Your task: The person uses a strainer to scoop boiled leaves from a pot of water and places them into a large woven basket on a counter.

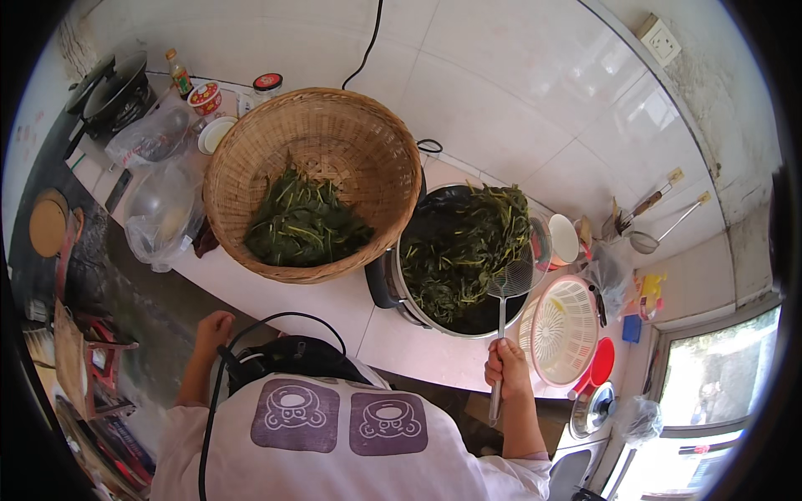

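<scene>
My right hand [509, 369] grips the metal handle of a wire-mesh skimmer [517, 280]. A heap of dark cooked leafy greens [504, 216] lies over the skimmer's far part, above a deep metal pot [401, 275]. More wet greens [432, 269] sit in the pot's dark liquid. To the left of the pot stands a large woven wicker basket [326, 134], with a pile of wilted greens [304, 225] at its near side. My left hand [215, 328] hangs by the counter's front edge. Its fingers are curled, and nothing shows in them.
A pink-rimmed plastic colander [557, 325], a red ladle [595, 366] and a pot lid [592, 410] are right of the pot. Plastic bags [160, 210], a phone [119, 190] and jars lie on the left of the counter [313, 307]. A black cable [210, 426] crosses my shirt.
</scene>
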`<state>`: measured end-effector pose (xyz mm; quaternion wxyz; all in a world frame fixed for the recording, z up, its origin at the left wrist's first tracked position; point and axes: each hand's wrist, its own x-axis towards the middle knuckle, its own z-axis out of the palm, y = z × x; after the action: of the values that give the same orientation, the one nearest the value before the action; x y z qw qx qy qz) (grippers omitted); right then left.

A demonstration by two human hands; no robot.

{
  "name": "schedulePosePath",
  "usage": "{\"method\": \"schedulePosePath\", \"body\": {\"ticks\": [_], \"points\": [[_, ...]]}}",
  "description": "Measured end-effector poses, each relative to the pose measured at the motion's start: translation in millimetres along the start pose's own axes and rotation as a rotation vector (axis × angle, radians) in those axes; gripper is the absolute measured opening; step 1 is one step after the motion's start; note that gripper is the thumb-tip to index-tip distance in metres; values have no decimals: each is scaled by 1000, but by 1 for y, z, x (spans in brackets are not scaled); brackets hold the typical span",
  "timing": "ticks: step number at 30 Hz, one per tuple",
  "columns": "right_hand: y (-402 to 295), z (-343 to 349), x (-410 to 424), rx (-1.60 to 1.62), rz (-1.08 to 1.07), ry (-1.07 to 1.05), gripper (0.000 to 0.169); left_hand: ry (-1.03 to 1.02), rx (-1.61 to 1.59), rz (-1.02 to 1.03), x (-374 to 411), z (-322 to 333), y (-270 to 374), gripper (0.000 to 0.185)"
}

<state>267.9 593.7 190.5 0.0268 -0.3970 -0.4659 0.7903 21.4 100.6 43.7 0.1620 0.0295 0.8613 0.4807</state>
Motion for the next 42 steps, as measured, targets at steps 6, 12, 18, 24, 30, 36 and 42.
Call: {"method": "schedulePosePath", "body": {"ticks": [6, 12, 18, 24, 30, 36, 42], "points": [[2, -1, 1, -38, -25, 16, 24, 33, 91, 80, -2, -1, 1, 11], [8, -1, 0, -40, -56, 25, 26, 42, 108, 146, 0, -2, -7, 11], [14, -5, 9, -19, -77, 16, 27, 87, -7, 38, 3, -8, 8, 14], [13, -10, 10, -96, -79, 55, 28, 96, 29, 103, 8, -4, 9, 16], [22, -35, 16, -130, -90, 17, 26, 107, 87, 137, 5, -8, 1, 18], [22, -22, 6, -127, -93, 43, 24, 118, 90, 153, 5, -8, 4, 17], [1, 12, 1, -92, -16, 83, 20, 93, -56, 105, 5, -7, -25, 12]]}}
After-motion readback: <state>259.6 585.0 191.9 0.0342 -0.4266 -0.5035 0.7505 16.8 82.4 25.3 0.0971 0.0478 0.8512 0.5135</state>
